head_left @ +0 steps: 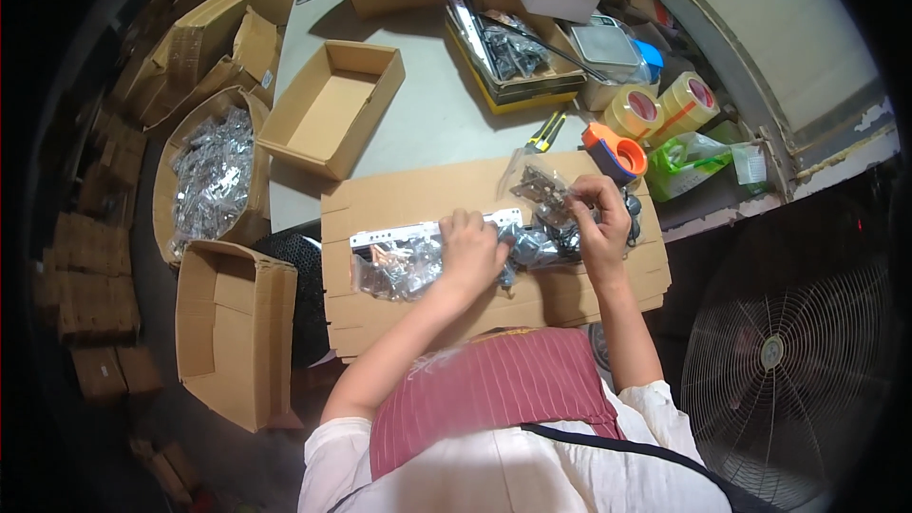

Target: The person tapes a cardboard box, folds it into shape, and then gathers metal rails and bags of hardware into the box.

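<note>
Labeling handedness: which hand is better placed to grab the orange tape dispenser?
Right, probably. The right hand sits just below the orange tape dispenser, pinching a clear bag of metal parts. The left hand presses bags farther away.

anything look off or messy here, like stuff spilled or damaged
Nothing looks spilled or broken. The left hand and right hand hold clear bags of metal parts on a flattened cardboard sheet. The only loose item is a yellow-handled tool lying askew on the table.
</note>
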`<state>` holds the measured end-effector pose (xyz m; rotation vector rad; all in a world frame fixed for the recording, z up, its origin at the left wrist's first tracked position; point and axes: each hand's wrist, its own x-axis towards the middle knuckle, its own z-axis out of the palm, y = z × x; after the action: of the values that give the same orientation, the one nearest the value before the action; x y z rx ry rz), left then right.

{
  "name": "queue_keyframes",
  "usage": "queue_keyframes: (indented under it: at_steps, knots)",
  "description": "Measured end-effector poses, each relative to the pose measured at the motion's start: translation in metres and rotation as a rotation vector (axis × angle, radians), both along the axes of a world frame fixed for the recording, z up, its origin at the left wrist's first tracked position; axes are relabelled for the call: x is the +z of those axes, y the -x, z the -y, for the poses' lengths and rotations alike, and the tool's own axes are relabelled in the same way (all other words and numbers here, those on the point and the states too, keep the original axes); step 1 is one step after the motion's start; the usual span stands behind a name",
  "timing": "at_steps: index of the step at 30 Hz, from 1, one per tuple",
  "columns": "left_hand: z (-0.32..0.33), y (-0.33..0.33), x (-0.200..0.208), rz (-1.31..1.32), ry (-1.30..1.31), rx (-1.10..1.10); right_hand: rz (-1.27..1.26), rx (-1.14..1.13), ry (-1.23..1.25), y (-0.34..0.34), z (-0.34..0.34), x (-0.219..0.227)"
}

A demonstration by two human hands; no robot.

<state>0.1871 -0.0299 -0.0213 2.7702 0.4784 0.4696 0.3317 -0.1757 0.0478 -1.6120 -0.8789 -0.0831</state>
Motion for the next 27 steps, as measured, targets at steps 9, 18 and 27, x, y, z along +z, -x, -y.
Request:
queue_keyframes:
  at_steps: [9, 18, 27]
  knots:
    - [-0.002, 0.01, 0.018, -0.007, 0.292, 0.049, 0.11, -0.118, -0.047, 0.01, 0.018, -0.017]
    - [-0.046, 0.044, 0.032, 0.414, 0.15, 0.191, 0.687, 0.337, 0.361, 0.032, 0.037, -0.075]
    - [0.018, 0.039, -0.02, -0.121, -0.037, -0.201, 0.457, 0.28, 0.433, 0.038, 0.003, -0.059]
